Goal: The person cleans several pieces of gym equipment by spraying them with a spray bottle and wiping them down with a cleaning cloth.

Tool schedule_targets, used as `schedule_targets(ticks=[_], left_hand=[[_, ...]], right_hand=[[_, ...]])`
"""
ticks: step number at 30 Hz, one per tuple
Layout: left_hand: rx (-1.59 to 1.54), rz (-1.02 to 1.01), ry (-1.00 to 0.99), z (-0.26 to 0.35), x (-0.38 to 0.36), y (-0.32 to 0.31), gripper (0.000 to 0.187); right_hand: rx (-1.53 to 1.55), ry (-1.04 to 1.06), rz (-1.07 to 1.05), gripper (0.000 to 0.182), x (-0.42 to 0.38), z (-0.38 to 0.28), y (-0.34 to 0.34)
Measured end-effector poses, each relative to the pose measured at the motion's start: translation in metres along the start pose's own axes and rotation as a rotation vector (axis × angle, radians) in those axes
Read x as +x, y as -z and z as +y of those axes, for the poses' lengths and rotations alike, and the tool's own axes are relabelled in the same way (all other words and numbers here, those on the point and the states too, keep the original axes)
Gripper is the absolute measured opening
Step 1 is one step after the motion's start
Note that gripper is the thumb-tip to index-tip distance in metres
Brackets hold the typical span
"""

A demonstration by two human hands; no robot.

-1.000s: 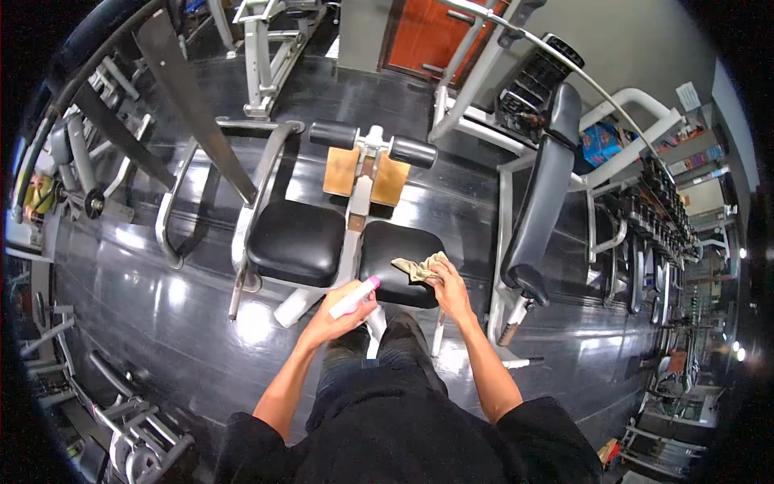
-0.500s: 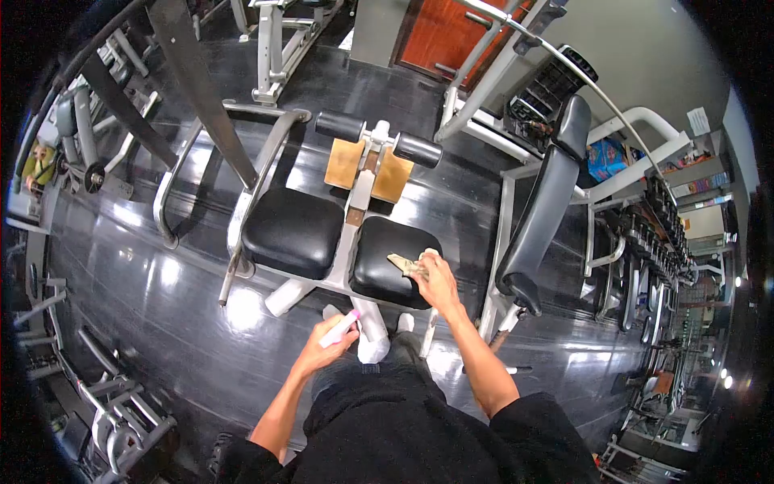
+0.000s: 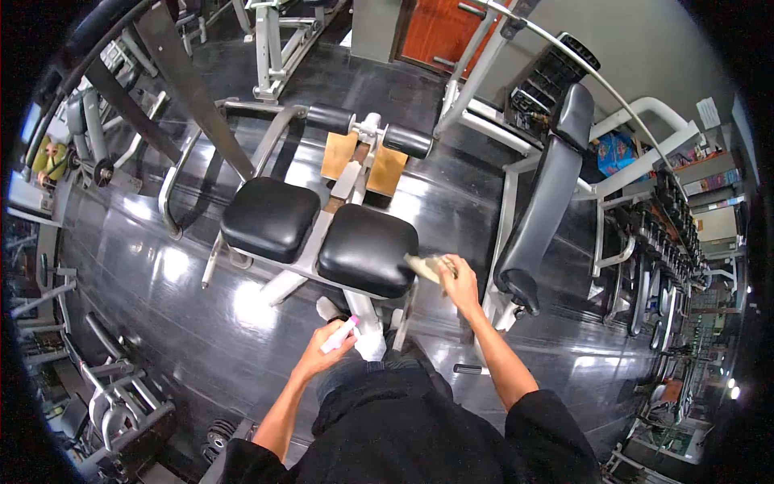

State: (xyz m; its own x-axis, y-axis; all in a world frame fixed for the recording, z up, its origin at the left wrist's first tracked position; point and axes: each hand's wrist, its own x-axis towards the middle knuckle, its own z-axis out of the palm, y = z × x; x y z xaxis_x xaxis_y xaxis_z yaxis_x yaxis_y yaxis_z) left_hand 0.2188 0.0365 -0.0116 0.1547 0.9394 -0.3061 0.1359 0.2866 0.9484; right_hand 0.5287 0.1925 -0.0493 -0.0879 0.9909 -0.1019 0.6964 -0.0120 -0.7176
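Note:
My left hand is wrapped round a white bottle with a pink top, low in front of the machine. A light, crumpled cloth is pinched in my right hand, at the right edge of the right black seat pad; whether it touches the pad I cannot tell. The left black seat pad lies beside it. Behind the pads stand two black foam rollers, the right one over a tan board.
A black bench backrest on a grey frame stands at the right. Curved metal bars rise at the left. Dumbbell racks line the far right, and weight plates lie at the lower left. A person shows at the far left.
My right hand has moved right with the cloth, from over the right pad to its edge. The view has shifted, and the pads now appear further left. My left hand still holds the bottle.

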Motion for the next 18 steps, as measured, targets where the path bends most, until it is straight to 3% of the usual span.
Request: schedule_targets(ticks=[2, 7, 12, 14, 17, 18], left_hand=[[-0.017, 0.043, 0.012, -0.006, -0.008, -0.023, 0.016], [-0.153, 0.156, 0.119, -0.016, -0.032, -0.078, 0.015], [-0.21, 0.271, 0.136, -0.017, -0.055, -0.122, 0.013], [-0.197, 0.36, 0.143, -0.018, -0.062, -0.136, 0.012], [-0.186, 0.445, 0.165, -0.016, -0.062, -0.153, 0.013], [-0.19, 0.456, 0.164, -0.018, -0.063, -0.158, 0.013]], right_hand=[[0.149, -0.068, 0.097, 0.032, 0.01, 0.038, -0.017], [0.089, -0.039, -0.023, 0.034, 0.018, 0.102, -0.103], [0.147, 0.084, 0.076, 0.03, -0.03, 0.073, -0.122], [-0.055, 0.317, -0.088, 0.035, -0.054, 0.078, -0.106], [-0.015, 0.41, -0.195, 0.039, -0.093, 0.092, -0.102], [0.026, 0.342, -0.303, 0.033, -0.103, 0.089, -0.098]])
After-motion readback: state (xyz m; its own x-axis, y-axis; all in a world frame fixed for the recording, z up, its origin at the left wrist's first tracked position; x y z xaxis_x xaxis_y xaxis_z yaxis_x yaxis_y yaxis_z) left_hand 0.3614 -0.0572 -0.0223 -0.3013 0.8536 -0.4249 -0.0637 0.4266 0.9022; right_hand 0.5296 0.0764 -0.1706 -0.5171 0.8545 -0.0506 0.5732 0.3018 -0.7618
